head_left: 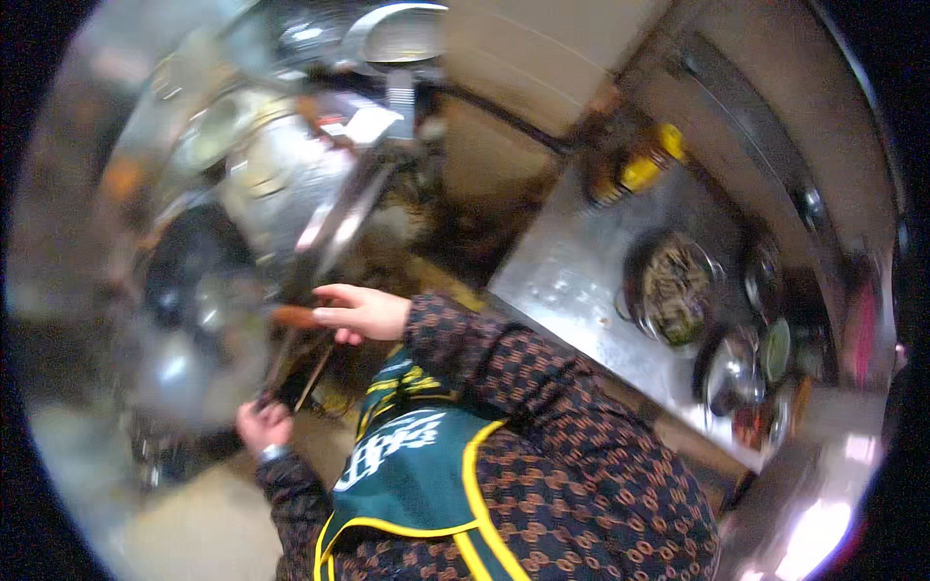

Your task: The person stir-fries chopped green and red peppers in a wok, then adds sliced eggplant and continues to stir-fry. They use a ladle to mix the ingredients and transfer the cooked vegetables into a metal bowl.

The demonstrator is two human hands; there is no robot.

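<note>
My left hand [266, 427] is curled at the near rim of a large dark wok [200, 290], around what looks like its dark handle; blur hides the exact hold. My right hand [363, 312] is over the inner end of an orange-brown wooden handle [293, 316], thumb across it and forefinger held straighter. The handle points towards the wok, and the tool's far end is lost in the blur. A thin stick [314, 379] slants between my two hands. The wok's contents cannot be made out.
A steel counter [559, 283] on the right bears a pot of food [676, 287], a yellow-capped bottle [643, 171] and a shiny metal bowl [732, 374]. Blurred pans and dishes crowd the steel worktop [290, 174] beyond the wok. A handled saucepan [399, 43] is at the top.
</note>
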